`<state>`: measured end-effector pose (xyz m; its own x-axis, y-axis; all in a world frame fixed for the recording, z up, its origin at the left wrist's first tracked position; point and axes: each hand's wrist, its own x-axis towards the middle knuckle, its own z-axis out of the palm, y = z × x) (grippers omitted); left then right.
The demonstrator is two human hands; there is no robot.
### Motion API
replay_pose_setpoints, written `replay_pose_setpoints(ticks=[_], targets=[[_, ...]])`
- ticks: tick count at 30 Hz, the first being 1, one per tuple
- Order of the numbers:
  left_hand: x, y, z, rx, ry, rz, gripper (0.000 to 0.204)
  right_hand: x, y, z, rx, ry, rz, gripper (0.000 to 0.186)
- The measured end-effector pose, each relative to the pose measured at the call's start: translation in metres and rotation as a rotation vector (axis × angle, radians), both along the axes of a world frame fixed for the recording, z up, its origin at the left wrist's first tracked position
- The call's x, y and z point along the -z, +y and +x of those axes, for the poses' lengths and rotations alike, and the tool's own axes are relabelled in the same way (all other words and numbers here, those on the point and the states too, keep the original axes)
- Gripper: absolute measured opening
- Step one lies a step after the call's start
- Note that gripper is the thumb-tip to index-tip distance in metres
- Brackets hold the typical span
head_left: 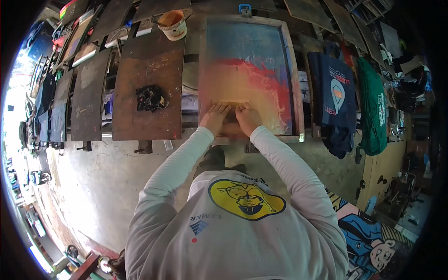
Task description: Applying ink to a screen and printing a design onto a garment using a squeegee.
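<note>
A wood-framed printing screen lies in front of me. Its mesh is blue-grey at the far end, with a red-stained band and a yellow-orange film over the near half. Across the near part sits a squeegee, its bar running left to right. My left hand presses on its left end, fingers laid over the bar and pointing away. On the right end, my right hand grips with the fingers curled round it. The squeegee's lower edge is hidden.
Left of the screen, a brown board carries a crumpled black bundle. A paint-stained bucket stands at its far edge. A blue clamp sits behind the screen. Navy printed shirts and a green garment drape over boards at right.
</note>
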<state>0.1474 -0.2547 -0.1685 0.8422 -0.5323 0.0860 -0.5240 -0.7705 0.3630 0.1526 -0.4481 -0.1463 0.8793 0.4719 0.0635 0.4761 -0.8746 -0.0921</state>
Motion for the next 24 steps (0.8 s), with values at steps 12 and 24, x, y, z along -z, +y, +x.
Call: replay_pose_setpoints(ticks=[12,24], targets=[[-0.044,-0.013,0.024,0.042,0.383,0.393,0.045,-0.042,-0.002,0.010,0.013,0.237,-0.041,0.015],[-0.031,-0.009,0.083,-0.219,0.318,-0.314,0.038,-0.060,-0.024,0.064,-0.034,0.048,0.221,0.028]])
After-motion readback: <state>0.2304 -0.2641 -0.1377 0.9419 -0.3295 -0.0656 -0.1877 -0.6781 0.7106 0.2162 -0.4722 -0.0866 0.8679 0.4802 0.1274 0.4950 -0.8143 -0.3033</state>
